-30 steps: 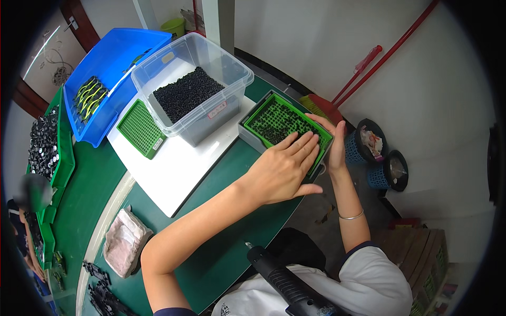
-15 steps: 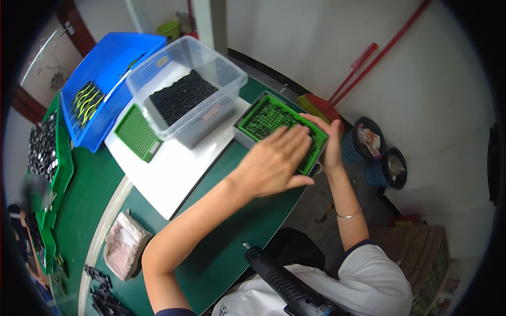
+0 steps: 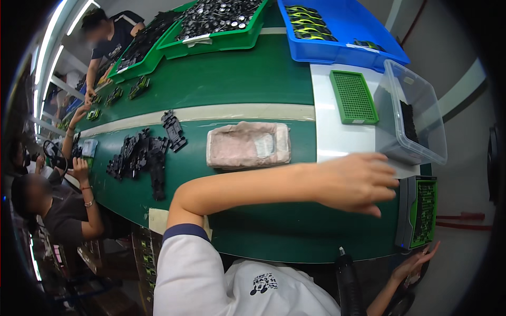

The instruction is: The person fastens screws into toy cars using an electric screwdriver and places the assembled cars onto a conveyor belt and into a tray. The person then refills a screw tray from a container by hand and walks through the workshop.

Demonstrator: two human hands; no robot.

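Observation:
My left hand (image 3: 358,181), slightly blurred, reaches across the table with its fingers apart and nothing in them. It hovers between the white board (image 3: 329,145) and a grey box (image 3: 405,213) at the table's right edge. In that box sits a green perforated tray (image 3: 426,210) scattered with small dark pieces. My right hand (image 3: 414,266) is just below the box, fingers stretched out; whether it touches the box I cannot tell. A black electric screwdriver (image 3: 348,284) stands upright close to my body. A pinkish padded block with a hollow (image 3: 232,145) lies beyond my left forearm.
A clear bin of black pieces (image 3: 416,121), an unfilled green perforated tray (image 3: 354,97) and a blue bin (image 3: 337,52) stand far right. Green bins (image 3: 211,47) line the back. Black plastic frames (image 3: 139,158) lie left. Co-workers (image 3: 66,205) work at the left.
The view has swung left, bringing co-workers into sight. My left hand has lifted off the small pieces in the green tray. My right hand has come away from the tray's side.

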